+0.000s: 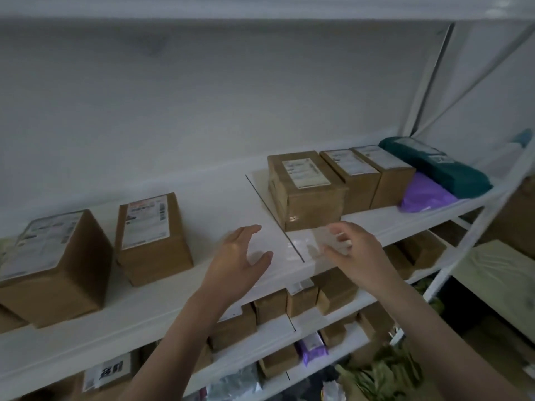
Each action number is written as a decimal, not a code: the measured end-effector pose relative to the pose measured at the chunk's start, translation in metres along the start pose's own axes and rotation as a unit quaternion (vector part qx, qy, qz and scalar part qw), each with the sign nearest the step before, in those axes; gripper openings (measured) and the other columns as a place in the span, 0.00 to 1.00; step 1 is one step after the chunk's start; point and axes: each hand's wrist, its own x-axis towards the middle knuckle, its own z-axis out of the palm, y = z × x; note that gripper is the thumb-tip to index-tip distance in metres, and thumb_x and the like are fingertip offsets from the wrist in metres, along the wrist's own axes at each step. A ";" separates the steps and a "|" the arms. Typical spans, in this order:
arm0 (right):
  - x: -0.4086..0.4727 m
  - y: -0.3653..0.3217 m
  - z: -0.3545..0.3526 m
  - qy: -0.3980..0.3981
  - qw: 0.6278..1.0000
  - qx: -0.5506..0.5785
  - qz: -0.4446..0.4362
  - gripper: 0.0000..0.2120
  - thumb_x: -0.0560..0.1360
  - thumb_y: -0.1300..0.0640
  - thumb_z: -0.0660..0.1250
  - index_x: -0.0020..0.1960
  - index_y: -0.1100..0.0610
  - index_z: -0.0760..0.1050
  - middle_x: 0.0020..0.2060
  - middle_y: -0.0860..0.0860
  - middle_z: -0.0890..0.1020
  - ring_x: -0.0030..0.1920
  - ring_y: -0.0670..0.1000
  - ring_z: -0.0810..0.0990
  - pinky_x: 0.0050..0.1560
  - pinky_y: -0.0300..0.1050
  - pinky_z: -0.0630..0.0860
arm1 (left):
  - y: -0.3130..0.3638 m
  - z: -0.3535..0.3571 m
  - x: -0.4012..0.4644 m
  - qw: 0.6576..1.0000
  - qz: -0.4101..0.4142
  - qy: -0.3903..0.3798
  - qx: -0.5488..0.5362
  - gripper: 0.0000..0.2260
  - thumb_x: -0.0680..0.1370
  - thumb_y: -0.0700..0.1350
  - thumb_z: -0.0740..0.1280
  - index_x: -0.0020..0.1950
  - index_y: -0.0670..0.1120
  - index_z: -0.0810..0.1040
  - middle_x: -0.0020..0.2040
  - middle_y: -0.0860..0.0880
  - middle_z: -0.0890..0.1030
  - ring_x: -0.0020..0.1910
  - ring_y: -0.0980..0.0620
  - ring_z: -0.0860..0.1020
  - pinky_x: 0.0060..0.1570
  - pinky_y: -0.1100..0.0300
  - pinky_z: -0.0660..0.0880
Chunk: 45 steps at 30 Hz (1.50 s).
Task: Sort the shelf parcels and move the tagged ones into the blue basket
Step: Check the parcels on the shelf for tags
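Both of my hands hover over the front of a white shelf (pixel 220 198). My left hand (pixel 240 259) is spread, fingers relaxed, holding nothing. My right hand (pixel 353 253) is loosely curled just in front of a labelled cardboard parcel (pixel 307 189), apart from it and empty. Right of that parcel stand two more brown labelled boxes (pixel 351 176) (pixel 385 172). A purple mailer bag (pixel 425 195) and a teal soft parcel (pixel 434 166) lie at the shelf's right end. Two labelled boxes (pixel 150 241) (pixel 52 267) sit on the left. No blue basket shows.
Lower shelves (pixel 327 316) hold several small brown boxes, a purple packet (pixel 312 347) and a silver packet (pixel 237 383). White diagonal frame struts (pixel 428 82) rise at the right. Greenish bundles (pixel 385 369) lie on the floor at the lower right.
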 end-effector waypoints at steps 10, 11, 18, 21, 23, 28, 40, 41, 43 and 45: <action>0.067 0.059 -0.025 -0.028 1.000 0.004 0.006 0.28 0.76 0.46 0.70 0.72 0.53 0.70 0.60 0.48 0.78 0.60 0.48 0.76 0.59 0.43 0.73 | 0.020 0.042 0.069 0.996 -0.063 -0.009 0.059 0.39 0.72 0.63 0.71 0.77 0.53 0.59 0.75 0.55 0.65 0.72 0.53 0.67 0.69 0.52 0.69; 0.073 0.061 -0.024 -0.048 0.999 0.001 -0.002 0.25 0.75 0.44 0.70 0.69 0.52 0.72 0.58 0.46 0.79 0.58 0.48 0.77 0.58 0.44 0.75 | 0.024 0.044 0.073 0.995 -0.074 -0.005 0.064 0.40 0.72 0.63 0.71 0.78 0.52 0.59 0.75 0.55 0.65 0.72 0.52 0.67 0.69 0.51 0.69; 0.117 0.068 -0.023 -0.099 0.993 -0.005 -0.069 0.15 0.74 0.43 0.71 0.54 0.50 0.75 0.44 0.45 0.80 0.45 0.45 0.80 0.43 0.40 0.77 | 0.044 0.058 0.101 0.993 -0.101 0.057 0.025 0.38 0.68 0.53 0.76 0.75 0.49 0.66 0.70 0.51 0.70 0.67 0.49 0.70 0.66 0.47 0.71; 0.130 0.064 -0.030 -0.116 0.988 -0.003 -0.103 0.16 0.75 0.44 0.71 0.57 0.51 0.75 0.47 0.45 0.79 0.47 0.46 0.78 0.43 0.38 0.71 | 0.054 0.063 0.105 0.991 -0.103 0.075 0.045 0.36 0.70 0.52 0.76 0.75 0.51 0.66 0.70 0.52 0.69 0.68 0.49 0.69 0.66 0.51 0.71; 0.136 0.065 -0.034 -0.126 0.986 -0.011 -0.111 0.17 0.75 0.44 0.71 0.59 0.51 0.74 0.49 0.46 0.78 0.49 0.48 0.78 0.45 0.40 0.72 | 0.056 0.065 0.101 0.990 -0.097 0.077 0.061 0.34 0.71 0.52 0.74 0.75 0.51 0.65 0.71 0.53 0.68 0.69 0.50 0.68 0.67 0.51 0.71; 0.145 0.071 -0.042 -0.130 0.980 -0.007 -0.150 0.24 0.73 0.43 0.72 0.66 0.49 0.72 0.57 0.47 0.79 0.57 0.49 0.79 0.54 0.49 0.79 | 0.062 0.066 0.089 0.987 -0.082 0.077 0.113 0.36 0.73 0.54 0.72 0.78 0.52 0.61 0.73 0.52 0.66 0.71 0.50 0.66 0.67 0.51 0.71; 0.127 0.047 -0.073 -0.117 0.966 0.136 -0.189 0.25 0.69 0.49 0.79 0.62 0.46 0.74 0.51 0.36 0.79 0.51 0.35 0.77 0.49 0.31 0.75 | 0.083 0.029 0.053 0.988 -0.045 0.135 0.064 0.37 0.72 0.58 0.74 0.78 0.56 0.62 0.72 0.59 0.68 0.67 0.59 0.70 0.66 0.55 0.73; 0.124 0.043 -0.076 -0.109 0.964 0.144 -0.196 0.25 0.69 0.48 0.79 0.63 0.46 0.73 0.51 0.36 0.79 0.51 0.35 0.78 0.49 0.33 0.76 | 0.087 0.023 0.050 0.987 -0.036 0.142 0.064 0.37 0.72 0.57 0.74 0.78 0.55 0.62 0.72 0.59 0.68 0.66 0.60 0.70 0.66 0.57 0.72; 0.118 0.037 -0.081 -0.093 0.961 0.155 -0.210 0.25 0.69 0.48 0.79 0.62 0.44 0.73 0.51 0.36 0.79 0.51 0.36 0.78 0.50 0.35 0.78 | 0.095 0.015 0.046 0.985 -0.024 0.153 0.071 0.37 0.72 0.55 0.74 0.78 0.56 0.62 0.71 0.61 0.68 0.65 0.62 0.70 0.65 0.61 0.71; 0.113 0.032 -0.085 -0.078 0.959 0.159 -0.224 0.25 0.69 0.48 0.78 0.62 0.41 0.72 0.51 0.35 0.79 0.52 0.36 0.78 0.51 0.37 0.78 | 0.101 0.009 0.041 0.985 -0.020 0.159 0.068 0.37 0.73 0.53 0.75 0.78 0.56 0.62 0.70 0.61 0.68 0.64 0.62 0.70 0.65 0.62 0.71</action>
